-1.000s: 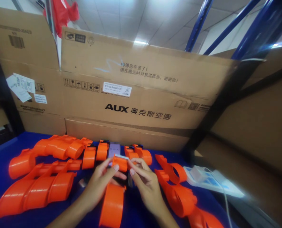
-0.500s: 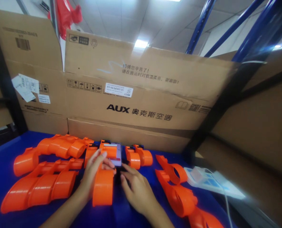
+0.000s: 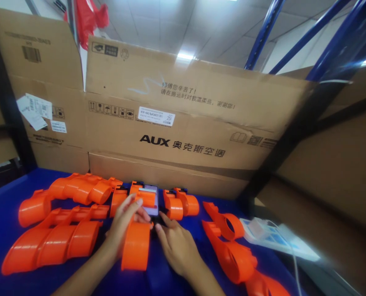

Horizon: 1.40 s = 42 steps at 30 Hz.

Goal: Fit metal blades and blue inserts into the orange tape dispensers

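Observation:
My left hand (image 3: 125,220) is closed round a glossy orange plastic piece with a broad curved band (image 3: 136,246), which hangs below the fingers. My right hand (image 3: 178,244) is at its right side, thumb and index finger bent together by a small dark part (image 3: 154,225) whose kind I cannot make out. Just behind the hands lies a phone (image 3: 152,209) with a lit screen, partly covered by an orange band (image 3: 147,199). Two orange bands with black fittings (image 3: 182,204) stand right of the phone, and another orange piece (image 3: 118,200) stands left of it.
Rows of nested orange pieces (image 3: 51,244) lie at the left of the blue table surface (image 3: 167,283). More orange pieces (image 3: 235,261) lie at the right, near a white power strip (image 3: 281,238) with a cable. A cardboard wall (image 3: 183,135) stands behind, with a dark post (image 3: 272,152) at right.
The view has shifted slightly. The held orange piece has turned a little and sits slightly lower. Both hands keep nearly the same places and grip.

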Each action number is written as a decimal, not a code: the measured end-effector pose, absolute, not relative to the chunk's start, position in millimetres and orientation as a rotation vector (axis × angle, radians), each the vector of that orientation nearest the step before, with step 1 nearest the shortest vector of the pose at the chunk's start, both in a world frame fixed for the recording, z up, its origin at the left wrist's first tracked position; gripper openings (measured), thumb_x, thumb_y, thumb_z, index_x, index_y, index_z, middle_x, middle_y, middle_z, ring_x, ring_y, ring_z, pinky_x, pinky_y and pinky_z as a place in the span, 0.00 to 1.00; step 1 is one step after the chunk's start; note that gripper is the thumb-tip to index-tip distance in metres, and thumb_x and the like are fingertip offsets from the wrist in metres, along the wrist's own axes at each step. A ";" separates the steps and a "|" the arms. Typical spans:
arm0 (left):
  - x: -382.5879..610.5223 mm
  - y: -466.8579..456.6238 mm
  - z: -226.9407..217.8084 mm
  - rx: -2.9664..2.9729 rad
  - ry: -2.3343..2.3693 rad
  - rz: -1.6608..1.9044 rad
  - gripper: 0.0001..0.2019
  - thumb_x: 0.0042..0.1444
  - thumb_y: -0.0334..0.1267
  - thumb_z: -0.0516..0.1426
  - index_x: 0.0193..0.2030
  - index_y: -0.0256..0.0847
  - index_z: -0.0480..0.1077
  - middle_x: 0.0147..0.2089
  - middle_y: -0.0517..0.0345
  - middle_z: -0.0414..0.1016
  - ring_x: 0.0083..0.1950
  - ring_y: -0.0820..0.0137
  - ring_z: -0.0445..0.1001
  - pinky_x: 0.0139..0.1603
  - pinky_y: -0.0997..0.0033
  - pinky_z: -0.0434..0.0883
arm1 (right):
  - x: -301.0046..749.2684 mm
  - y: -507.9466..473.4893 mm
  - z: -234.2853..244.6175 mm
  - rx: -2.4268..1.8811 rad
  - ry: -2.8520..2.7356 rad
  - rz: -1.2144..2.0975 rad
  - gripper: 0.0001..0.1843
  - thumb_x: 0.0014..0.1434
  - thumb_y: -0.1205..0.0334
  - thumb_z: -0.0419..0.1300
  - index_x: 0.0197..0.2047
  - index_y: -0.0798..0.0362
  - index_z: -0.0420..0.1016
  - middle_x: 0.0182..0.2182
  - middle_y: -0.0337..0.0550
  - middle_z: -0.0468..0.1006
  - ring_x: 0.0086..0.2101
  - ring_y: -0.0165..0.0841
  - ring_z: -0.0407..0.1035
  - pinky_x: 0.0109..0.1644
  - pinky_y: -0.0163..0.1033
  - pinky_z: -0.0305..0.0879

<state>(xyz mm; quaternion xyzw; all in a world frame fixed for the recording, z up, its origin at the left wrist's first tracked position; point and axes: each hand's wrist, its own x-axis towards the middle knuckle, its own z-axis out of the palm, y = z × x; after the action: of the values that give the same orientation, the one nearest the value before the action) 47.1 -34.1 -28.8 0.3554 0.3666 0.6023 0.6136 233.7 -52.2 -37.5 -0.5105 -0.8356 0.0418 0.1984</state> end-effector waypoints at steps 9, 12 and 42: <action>48.8 -34.3 -33.5 0.800 0.834 1.384 0.20 0.51 0.51 0.66 0.41 0.42 0.64 0.24 0.62 0.78 0.22 0.66 0.78 0.26 0.71 0.75 | 236.0 -54.4 -26.9 -1.487 -2.314 0.154 0.25 0.74 0.53 0.42 0.57 0.51 0.77 0.55 0.49 0.80 0.48 0.43 0.77 0.49 0.41 0.69; 49.6 -35.6 -33.1 0.807 0.838 1.395 0.20 0.52 0.51 0.65 0.41 0.43 0.64 0.24 0.62 0.78 0.23 0.66 0.78 0.26 0.71 0.74 | 237.0 -55.2 -23.6 -1.506 -2.334 0.105 0.26 0.75 0.53 0.41 0.55 0.52 0.78 0.55 0.48 0.80 0.49 0.43 0.77 0.51 0.42 0.69; 49.3 -32.5 -35.8 0.800 0.882 1.478 0.27 0.51 0.52 0.66 0.53 0.41 0.66 0.29 0.58 0.80 0.27 0.65 0.80 0.32 0.69 0.73 | 250.6 -54.1 -24.8 -1.187 -2.270 0.012 0.21 0.73 0.57 0.46 0.60 0.41 0.76 0.62 0.40 0.73 0.49 0.42 0.74 0.55 0.49 0.70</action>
<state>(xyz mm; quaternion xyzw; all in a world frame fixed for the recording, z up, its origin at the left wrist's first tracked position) 49.3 -32.5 -35.8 0.3428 0.3777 0.6328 0.5826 250.6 -54.1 -24.8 -0.4439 -0.8491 0.0043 0.2862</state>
